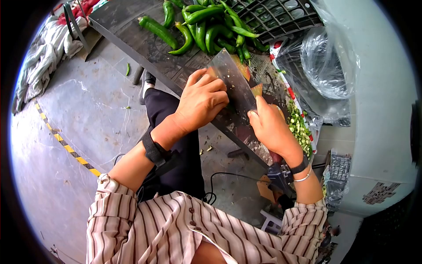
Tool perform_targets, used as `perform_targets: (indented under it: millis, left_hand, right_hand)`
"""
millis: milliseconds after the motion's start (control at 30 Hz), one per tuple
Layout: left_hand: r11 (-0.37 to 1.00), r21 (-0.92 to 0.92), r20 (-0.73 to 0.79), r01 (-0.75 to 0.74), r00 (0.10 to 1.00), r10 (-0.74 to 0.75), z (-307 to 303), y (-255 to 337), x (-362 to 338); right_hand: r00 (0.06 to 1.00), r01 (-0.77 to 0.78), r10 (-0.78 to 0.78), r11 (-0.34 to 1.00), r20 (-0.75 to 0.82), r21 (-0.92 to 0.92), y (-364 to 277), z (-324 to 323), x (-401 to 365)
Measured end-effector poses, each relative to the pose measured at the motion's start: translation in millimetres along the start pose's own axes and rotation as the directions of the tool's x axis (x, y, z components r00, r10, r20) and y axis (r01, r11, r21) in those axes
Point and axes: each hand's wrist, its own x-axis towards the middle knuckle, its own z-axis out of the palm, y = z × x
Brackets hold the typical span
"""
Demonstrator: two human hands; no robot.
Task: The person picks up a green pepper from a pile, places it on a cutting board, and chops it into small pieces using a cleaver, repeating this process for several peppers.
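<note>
My right hand (270,125) is wrapped round the handle of a cleaver (237,81), whose broad blade slants up and left over the work surface. To the left of the blade, my left hand (203,102) is closed with curled fingers. A little green shows by its fingertips, seemingly a green pepper mostly hidden under the hand. Whole green peppers (206,26) lie heaped beyond both hands. Chopped pepper pieces (299,132) are piled right of my right hand. Part of a worn cutting board (257,90) shows behind the blade.
A black plastic crate (277,17) stands behind the peppers. Clear plastic bags (327,66) hang at the right, beside a pale wall or panel (382,110). The dark table's edge (132,57) runs diagonally. Cloths (44,61) lie upper left; a cable (224,174) crosses the floor.
</note>
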Motion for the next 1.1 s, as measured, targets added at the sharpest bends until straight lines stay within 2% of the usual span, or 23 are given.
perform_targets:
  millis: [67,133,267,367,433,567,800,867,967,1100]
  left_hand:
    - [1.000,-0.005,0.002,-0.007,1.000,0.007,1.0,1.4,0.0]
    - [1.000,-0.001,-0.021,-0.013,1.000,0.013,3.0,-1.5,-0.6]
    - [1.000,-0.009,-0.018,-0.016,1.000,0.015,2.4,-0.4,-0.3]
    - [1.000,-0.001,-0.037,-0.015,0.999,0.015,2.7,-1.4,0.1]
    - [1.000,-0.006,-0.007,-0.008,1.000,0.008,2.0,-0.5,-0.3]
    - [1.000,-0.004,-0.003,-0.012,1.000,0.012,2.4,-1.2,-0.5]
    - [1.000,-0.011,0.008,-0.003,1.000,0.003,0.5,-1.9,0.6]
    - [1.000,-0.023,0.018,-0.007,1.000,0.008,1.3,0.5,-0.6]
    - [1.000,0.004,0.008,-0.009,1.000,0.009,1.2,-2.3,-1.8]
    - [0.998,-0.002,-0.005,-0.061,0.998,0.061,-1.3,-3.3,-3.1]
  right_hand:
    - [0.998,-0.059,0.058,0.998,0.014,0.027,-1.3,7.0,4.5]
    - [0.995,-0.031,0.045,0.989,-0.089,0.146,4.2,20.4,12.2]
    - [0.991,0.025,-0.004,0.987,-0.131,0.160,10.8,17.9,14.1]
    - [0.996,-0.027,0.035,0.995,-0.082,0.099,0.2,3.6,8.0]
    - [0.996,-0.079,0.082,0.987,-0.016,0.138,-7.2,-3.5,2.1]
    - [1.000,-0.020,0.020,1.000,0.006,0.004,-0.7,-0.6,-3.4]
    - [0.996,-0.022,0.020,0.999,0.084,0.034,-2.5,-2.3,7.4]
    - [0.999,0.002,0.000,0.998,-0.034,0.069,0.4,12.8,11.8]
    - [0.996,-0.003,0.016,0.990,-0.092,0.138,2.3,20.4,22.0]
    - [0.993,0.039,-0.028,0.994,-0.113,0.101,9.7,18.6,22.4]
